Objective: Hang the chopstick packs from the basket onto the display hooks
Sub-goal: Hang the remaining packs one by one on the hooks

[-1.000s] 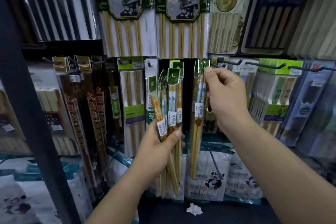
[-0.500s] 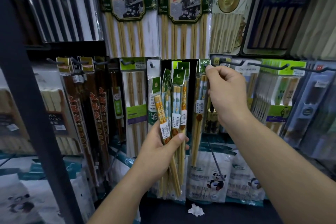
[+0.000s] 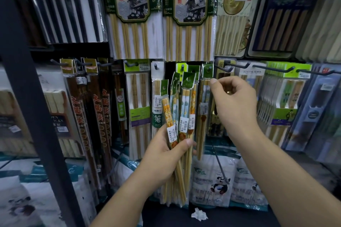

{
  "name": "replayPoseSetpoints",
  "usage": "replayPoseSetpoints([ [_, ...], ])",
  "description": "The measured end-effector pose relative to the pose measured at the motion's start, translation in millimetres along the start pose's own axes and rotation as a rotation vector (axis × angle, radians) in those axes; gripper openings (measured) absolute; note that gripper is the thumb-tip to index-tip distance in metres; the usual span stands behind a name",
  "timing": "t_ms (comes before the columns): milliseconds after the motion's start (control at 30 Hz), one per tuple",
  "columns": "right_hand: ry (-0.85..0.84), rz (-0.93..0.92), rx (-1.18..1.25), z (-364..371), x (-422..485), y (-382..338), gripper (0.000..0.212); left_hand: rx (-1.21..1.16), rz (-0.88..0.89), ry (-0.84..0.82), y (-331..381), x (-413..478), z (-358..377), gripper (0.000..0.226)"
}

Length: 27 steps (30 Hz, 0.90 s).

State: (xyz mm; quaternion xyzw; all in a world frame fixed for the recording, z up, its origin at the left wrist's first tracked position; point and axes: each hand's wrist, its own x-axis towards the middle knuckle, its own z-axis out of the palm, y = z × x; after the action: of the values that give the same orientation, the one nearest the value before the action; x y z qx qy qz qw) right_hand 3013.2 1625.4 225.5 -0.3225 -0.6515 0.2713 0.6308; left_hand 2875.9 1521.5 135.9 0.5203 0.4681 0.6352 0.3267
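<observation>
My left hand [image 3: 166, 155] grips a fanned bundle of several chopstick packs [image 3: 181, 116] with green headers, white price stickers and orange and blue patterns. It holds them upright in front of the display. One more such pack [image 3: 203, 108] hangs straight down from a display hook [image 3: 208, 68] that passes through its green header. My right hand [image 3: 234, 101] is just right of that pack with its fingers curled. Its thumb tip lies at the pack's right edge, below the header, and nothing shows between the fingers. The basket is out of view.
The wall is full of hanging chopstick packs on hooks. Long bare hooks [image 3: 273, 67] stick out at the right. A dark metal post [image 3: 33, 97] runs down the left. Panda-print bags [image 3: 214, 180] stand below, and a crumpled white scrap [image 3: 199, 214] lies on the dark shelf.
My right hand pinched the pack's header up at the hook; now it sits slightly lower and the header hangs on the hook. The left hand has kept its bundle steady.
</observation>
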Motion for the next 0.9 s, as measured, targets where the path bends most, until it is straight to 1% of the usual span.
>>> replayPoseSetpoints([
  [67, -0.092, -0.029, 0.079, 1, -9, -4, 0.015, 0.0, 0.007, -0.004, -1, 0, 1, 0.026],
  [133, -0.168, -0.045, 0.138, 3, -13, -9, 0.014, -0.013, 0.015, -0.033, -1, 0, 1, 0.03],
  [167, -0.186, -0.043, 0.153, 4, -13, -11, 0.015, -0.022, 0.014, -0.043, -1, -1, 1, 0.031],
  [267, -0.205, -0.002, 0.205, 5, -11, -14, 0.019, -0.093, -0.032, -0.076, -1, -2, 2, 0.026],
  [300, -0.206, 0.021, 0.226, 4, -9, -14, 0.02, -0.099, -0.046, -0.079, -1, -3, 2, 0.027],
  [367, -0.192, 0.076, 0.27, 3, -6, -15, 0.024, -0.037, -0.033, -0.043, -2, -2, 1, 0.028],
  [433, -0.154, 0.124, 0.29, 3, -1, -14, 0.029, 0.004, -0.021, 0.003, -4, -1, 1, 0.024],
  [467, -0.132, 0.135, 0.28, 3, 2, -14, 0.031, -0.015, -0.026, 0.026, -5, -1, 1, 0.022],
  [600, -0.076, 0.125, 0.232, 7, 14, -11, 0.032, -0.062, -0.049, 0.04, -7, 0, 0, 0.017],
  [767, -0.08, 0.133, 0.223, 10, 19, -8, 0.034, -0.096, -0.065, 0.028, -8, 0, 0, 0.017],
  [900, -0.065, 0.124, 0.164, 11, 18, -6, 0.033, -0.099, -0.065, 0.03, -10, 1, 0, 0.017],
])
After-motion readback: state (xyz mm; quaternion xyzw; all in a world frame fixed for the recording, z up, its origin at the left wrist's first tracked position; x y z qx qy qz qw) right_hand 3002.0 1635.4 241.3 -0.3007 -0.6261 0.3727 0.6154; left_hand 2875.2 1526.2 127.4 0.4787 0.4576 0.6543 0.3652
